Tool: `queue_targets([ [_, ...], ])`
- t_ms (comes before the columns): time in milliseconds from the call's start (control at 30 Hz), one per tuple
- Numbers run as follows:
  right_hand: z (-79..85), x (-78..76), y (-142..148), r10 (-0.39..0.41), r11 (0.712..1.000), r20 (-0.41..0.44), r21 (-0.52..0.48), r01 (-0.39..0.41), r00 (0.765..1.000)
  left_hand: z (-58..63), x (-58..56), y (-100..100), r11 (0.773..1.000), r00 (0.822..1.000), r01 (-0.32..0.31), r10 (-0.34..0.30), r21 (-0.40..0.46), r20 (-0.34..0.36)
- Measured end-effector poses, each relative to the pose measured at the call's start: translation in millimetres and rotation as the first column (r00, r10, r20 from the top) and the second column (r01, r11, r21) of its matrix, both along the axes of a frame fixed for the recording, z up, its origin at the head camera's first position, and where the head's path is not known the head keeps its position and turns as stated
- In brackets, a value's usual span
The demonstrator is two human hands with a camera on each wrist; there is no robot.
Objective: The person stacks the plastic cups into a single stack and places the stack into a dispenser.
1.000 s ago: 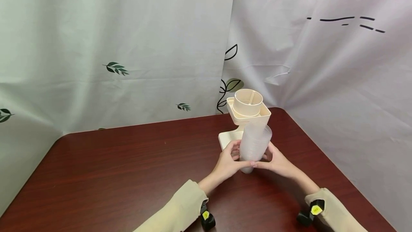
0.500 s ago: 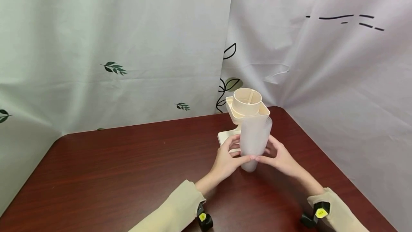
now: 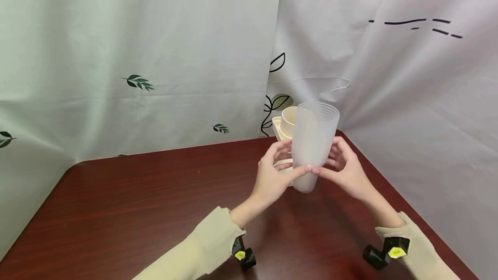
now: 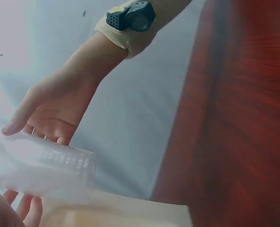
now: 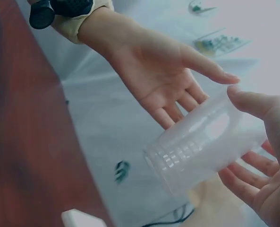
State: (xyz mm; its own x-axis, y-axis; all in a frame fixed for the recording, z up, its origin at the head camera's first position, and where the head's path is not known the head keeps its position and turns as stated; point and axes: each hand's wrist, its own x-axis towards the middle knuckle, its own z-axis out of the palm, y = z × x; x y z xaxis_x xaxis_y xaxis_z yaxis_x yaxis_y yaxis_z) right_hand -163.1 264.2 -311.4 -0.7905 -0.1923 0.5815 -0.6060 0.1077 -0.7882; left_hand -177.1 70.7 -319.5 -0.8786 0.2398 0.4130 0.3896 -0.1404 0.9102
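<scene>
A stack of translucent plastic cups [image 3: 315,137] is held up off the table between both hands, tilted slightly, rims upward. My left hand [image 3: 272,172] grips its left side, and my right hand [image 3: 350,170] curls round the right side. The thumb tips meet at the front of the lower stack. Several nested rims of the cups [image 5: 177,156] show in the right wrist view. Right behind the stack stands a cream holder [image 3: 287,122] with a round open ring on top; the cups and hands hide much of it.
The dark red wooden table [image 3: 155,202] extends far to the left of the hands. A printed fabric curtain [image 3: 186,55] hangs along its back and right side. Black cameras sit on both wrists, the left one [image 3: 244,255] just above the table.
Both hands have raised the stack of plastic cups from low in front of the holder, slightly to the right. The cups now cover more of the holder's ring.
</scene>
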Motion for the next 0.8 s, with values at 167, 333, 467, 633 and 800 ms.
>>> queue_targets([
  [167,25.3,-6.4,-1,0.016,0.999,-0.056,-0.051,-0.019,0.998,23.6,-6.5,1,0.999,0.998,-0.026,0.028,0.028,-0.052],
  [333,49.6,-15.2,-2,0.000,0.997,-0.067,-0.081,-0.005,0.998,45.2,-18.4,3,0.996,0.994,-0.035,0.043,0.081,-0.102],
  [467,66.4,-25.1,-5,-0.021,0.993,-0.067,-0.115,0.013,0.998,63.3,-30.1,4,0.994,0.986,-0.046,0.061,0.100,-0.154],
  [633,83.3,-39.8,-9,-0.047,0.991,-0.060,-0.130,0.039,0.997,81.2,-41.8,6,0.989,0.982,-0.081,0.100,0.123,-0.162],
  [800,93.7,-53.9,-13,-0.070,0.990,-0.080,-0.125,0.060,0.994,89.0,-49.5,10,0.978,0.980,-0.102,0.131,0.183,-0.150],
])
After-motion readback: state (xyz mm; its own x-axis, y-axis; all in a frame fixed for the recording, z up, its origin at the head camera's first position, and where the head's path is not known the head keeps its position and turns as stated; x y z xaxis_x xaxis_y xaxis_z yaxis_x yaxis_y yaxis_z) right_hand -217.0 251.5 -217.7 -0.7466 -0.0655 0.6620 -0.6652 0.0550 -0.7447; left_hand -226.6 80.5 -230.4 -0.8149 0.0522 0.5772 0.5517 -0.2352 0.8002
